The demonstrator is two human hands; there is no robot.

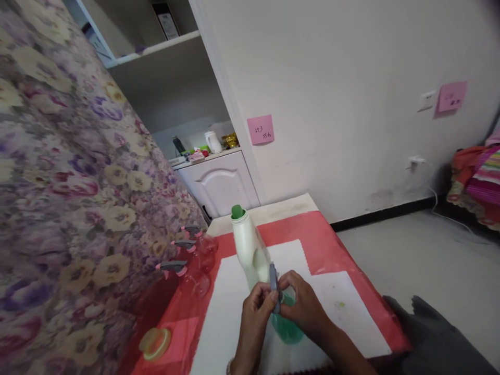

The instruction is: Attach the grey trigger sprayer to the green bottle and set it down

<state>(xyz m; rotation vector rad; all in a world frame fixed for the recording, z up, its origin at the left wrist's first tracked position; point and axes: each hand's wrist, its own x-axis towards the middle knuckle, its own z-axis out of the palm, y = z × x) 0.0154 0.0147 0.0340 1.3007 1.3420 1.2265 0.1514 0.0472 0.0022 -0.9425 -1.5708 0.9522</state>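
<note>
In the head view, my left hand (pixel 255 307) is closed on the grey spray head (pixel 274 284) of a spray bottle. My right hand (pixel 304 302) closes around the same head and the neck from the other side. Below the hands the bottle's clear body (pixel 287 328) shows green liquid inside. The joint between spray head and bottle neck is mostly hidden by my fingers. Just behind stands a tall pale-green jug (pixel 246 242) with a green spout piece at its mouth, upright on white paper (pixel 219 307).
Several clear spray bottles (pixel 193 278) with grey and pink heads stand at the table's left. A round yellowish lid-like object (pixel 155 344) lies on the red tablecloth (pixel 328 245) near the front left. A floral curtain (pixel 78 208) hangs close on the left; a cabinet (pixel 219 179) stands behind.
</note>
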